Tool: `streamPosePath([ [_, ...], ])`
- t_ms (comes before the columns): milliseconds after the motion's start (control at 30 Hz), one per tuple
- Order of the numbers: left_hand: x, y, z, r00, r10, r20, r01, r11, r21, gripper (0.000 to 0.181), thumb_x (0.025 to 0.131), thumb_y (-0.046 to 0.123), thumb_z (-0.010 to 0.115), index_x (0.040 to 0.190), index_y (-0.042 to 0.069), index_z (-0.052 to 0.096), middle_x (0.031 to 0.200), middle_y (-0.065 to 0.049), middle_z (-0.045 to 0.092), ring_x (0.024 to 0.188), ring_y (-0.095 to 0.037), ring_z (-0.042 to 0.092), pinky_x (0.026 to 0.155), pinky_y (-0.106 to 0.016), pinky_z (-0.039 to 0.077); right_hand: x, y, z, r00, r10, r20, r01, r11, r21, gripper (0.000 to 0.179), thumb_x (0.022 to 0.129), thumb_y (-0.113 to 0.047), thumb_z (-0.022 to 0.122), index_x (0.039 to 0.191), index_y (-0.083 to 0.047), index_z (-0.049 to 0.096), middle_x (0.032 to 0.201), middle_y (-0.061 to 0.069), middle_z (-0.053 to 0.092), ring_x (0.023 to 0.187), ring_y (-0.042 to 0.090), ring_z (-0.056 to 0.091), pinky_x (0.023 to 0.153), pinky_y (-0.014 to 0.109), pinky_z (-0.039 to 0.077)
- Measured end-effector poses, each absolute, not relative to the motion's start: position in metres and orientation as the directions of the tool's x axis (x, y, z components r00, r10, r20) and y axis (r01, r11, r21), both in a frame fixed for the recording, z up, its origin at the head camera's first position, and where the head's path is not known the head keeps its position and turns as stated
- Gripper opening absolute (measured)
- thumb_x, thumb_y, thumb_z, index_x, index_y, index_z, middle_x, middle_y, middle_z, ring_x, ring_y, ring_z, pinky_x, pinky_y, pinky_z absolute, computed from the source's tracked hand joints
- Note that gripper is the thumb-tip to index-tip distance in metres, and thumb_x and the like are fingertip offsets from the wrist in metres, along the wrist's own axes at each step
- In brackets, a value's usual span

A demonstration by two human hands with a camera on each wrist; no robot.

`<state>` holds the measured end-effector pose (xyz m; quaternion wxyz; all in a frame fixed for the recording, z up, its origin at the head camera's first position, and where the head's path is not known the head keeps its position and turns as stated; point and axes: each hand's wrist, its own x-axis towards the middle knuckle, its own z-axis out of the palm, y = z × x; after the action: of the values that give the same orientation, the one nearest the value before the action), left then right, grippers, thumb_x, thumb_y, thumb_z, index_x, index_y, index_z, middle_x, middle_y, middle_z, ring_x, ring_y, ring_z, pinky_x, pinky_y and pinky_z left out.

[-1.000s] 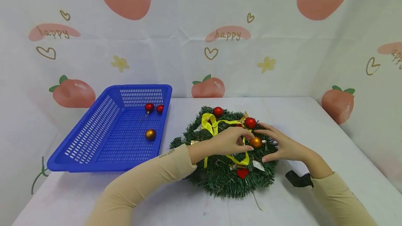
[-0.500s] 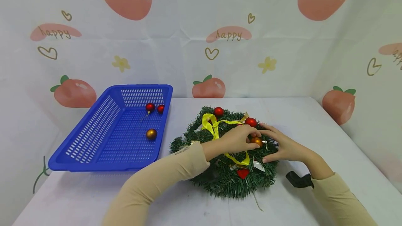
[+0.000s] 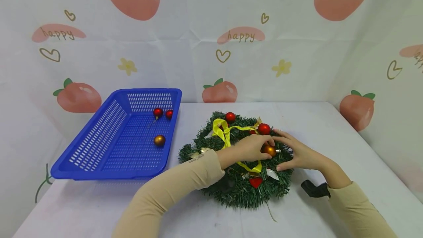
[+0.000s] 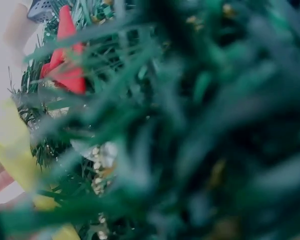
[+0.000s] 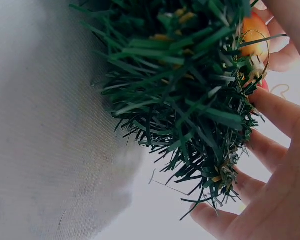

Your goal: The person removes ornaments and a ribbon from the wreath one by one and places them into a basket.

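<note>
In the head view, a green Christmas wreath (image 3: 244, 194) lies on the white table, trimmed with a yellow ribbon (image 3: 225, 135), a red heart (image 3: 255, 182) and red balls. My left hand (image 3: 249, 149) reaches over it and pinches a gold Christmas ball (image 3: 270, 150) with a silver cap on its right part. My right hand (image 3: 302, 155) rests at the wreath's right edge with fingers spread and thumb apart. Its fingers (image 5: 272, 107) touch the greenery in the right wrist view. Blurred green needles (image 4: 179, 125) fill most of the left wrist view, hiding the left fingertips.
At left stands a blue plastic basket (image 3: 110, 175) holding two red balls (image 3: 158, 112) and a gold ball (image 3: 159, 140). A black strap (image 3: 314, 188) is by the right wrist. A white printed curtain (image 3: 185, 65) hangs behind the table.
My left hand has moved slightly right, and its fingers have closed farther over the gold Christmas ball. The right hand has kept its place at the wreath's edge.
</note>
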<state>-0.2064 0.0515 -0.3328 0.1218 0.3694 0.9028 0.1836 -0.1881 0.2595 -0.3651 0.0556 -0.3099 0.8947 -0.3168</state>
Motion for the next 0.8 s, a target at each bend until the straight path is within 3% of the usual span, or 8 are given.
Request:
streamPosePath([
  [300, -0.203, 0.044, -0.327, -0.7, 0.713, -0.038, 0.635, 0.645, 0.424, 0.036, 0.088, 0.027, 0.065, 0.121, 0.018, 0.056, 0.117, -0.001, 0.064, 0.099, -0.012, 0.063, 0.074, -0.016, 0.049, -0.189, 0.26, -0.366, -0.798, -0.593, 0.108, -0.53, 0.605, -0.594, 0.081, 0.071, -0.027, 0.081, 0.136, -0.001, 0.041, 0.149, 0.029, 0.019, 0.132, 0.053, 0.023, 0.092, 0.074, 0.03],
  [567, -0.198, 0.028, -0.314, -0.687, 0.727, -0.009, 0.64, 0.611, 0.465, 0.036, 0.088, 0.026, 0.065, 0.122, 0.017, 0.055, 0.119, -0.003, 0.064, 0.08, -0.007, 0.059, 0.066, -0.013, 0.044, -0.189, 0.259, -0.365, -0.797, -0.594, 0.107, -0.534, 0.612, -0.584, 0.08, 0.07, -0.029, 0.081, 0.136, -0.004, 0.042, 0.149, 0.028, 0.019, 0.131, 0.053, 0.024, 0.091, 0.073, 0.031],
  [800, -0.195, 0.012, -0.308, -0.683, 0.731, 0.016, 0.637, 0.585, 0.502, 0.04, 0.087, 0.023, 0.066, 0.125, 0.013, 0.057, 0.119, -0.004, 0.063, 0.08, -0.009, 0.062, 0.068, -0.012, 0.046, -0.189, 0.259, -0.365, -0.805, -0.586, 0.089, -0.523, 0.631, -0.574, 0.081, 0.071, -0.03, 0.08, 0.137, -0.007, 0.041, 0.15, 0.029, 0.017, 0.131, 0.055, 0.023, 0.09, 0.073, 0.032],
])
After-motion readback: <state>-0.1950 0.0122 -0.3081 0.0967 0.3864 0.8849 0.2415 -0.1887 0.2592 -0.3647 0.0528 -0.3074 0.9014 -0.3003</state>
